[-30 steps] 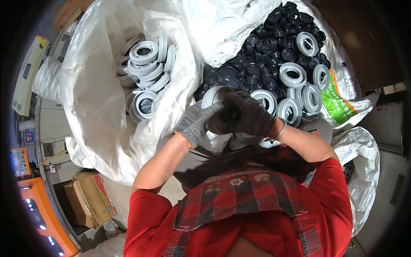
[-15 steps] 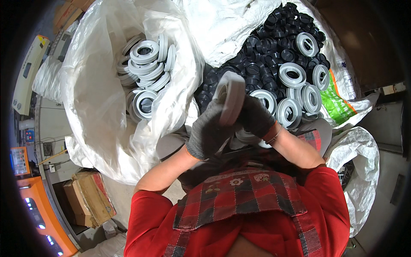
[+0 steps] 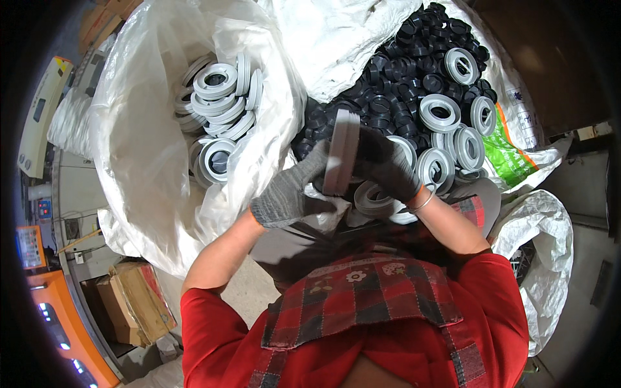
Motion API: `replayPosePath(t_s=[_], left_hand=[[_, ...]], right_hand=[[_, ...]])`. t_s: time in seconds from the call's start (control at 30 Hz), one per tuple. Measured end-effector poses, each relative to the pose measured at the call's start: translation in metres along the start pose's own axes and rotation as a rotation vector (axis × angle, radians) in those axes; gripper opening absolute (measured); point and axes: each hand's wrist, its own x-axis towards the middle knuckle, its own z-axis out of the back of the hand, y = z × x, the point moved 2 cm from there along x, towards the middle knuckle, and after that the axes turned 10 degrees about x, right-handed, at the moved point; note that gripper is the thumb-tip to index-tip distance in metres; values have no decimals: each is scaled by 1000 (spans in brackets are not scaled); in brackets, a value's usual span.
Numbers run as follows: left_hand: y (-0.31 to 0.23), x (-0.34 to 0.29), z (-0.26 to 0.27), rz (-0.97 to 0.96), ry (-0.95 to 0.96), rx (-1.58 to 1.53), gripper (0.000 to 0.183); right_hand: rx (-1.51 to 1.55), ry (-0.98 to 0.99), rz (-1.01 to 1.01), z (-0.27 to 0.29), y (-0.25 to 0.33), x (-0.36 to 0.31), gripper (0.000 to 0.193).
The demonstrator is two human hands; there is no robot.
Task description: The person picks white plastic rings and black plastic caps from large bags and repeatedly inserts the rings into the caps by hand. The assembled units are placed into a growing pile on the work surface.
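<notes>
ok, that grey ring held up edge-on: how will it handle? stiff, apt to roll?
Probably stiff: the grey ring shows a straight, even profile from the side. Likely apt to roll on its rim, since the matching rings look circular. Perhaps light for its size, as those have wide open centres.

A cardboard box [image 3: 142, 297] stands lower left; near it, an orange unit [image 3: 71, 317], perhaps a machine.
</notes>
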Motion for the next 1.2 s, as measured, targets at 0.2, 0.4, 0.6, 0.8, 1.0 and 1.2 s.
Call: replayPosePath(t_s=[0.2, 0.4, 0.6, 0.8, 1.0, 1.2], left_hand=[[7, 15, 2, -377, 54, 345, 59], [-3, 10, -7, -164, -215, 148, 53], [23, 17, 45, -187, -325, 718, 54], [73, 67, 24, 208, -173, 315, 52], [190, 83, -131, 575, 463, 203, 58], [194, 96, -156, 527, 542, 225, 44]], right_hand=[[-519, 186, 257, 16, -5, 4, 64], [-412, 119, 133, 3, 3, 20, 59], [-509, 108, 112, 76, -33, 74, 49], [-1659, -534, -2, 230, -13, 117, 53], [-2000, -230, -386, 297, -39, 109, 38], [-1902, -256, -200, 260, -32, 85, 24]])
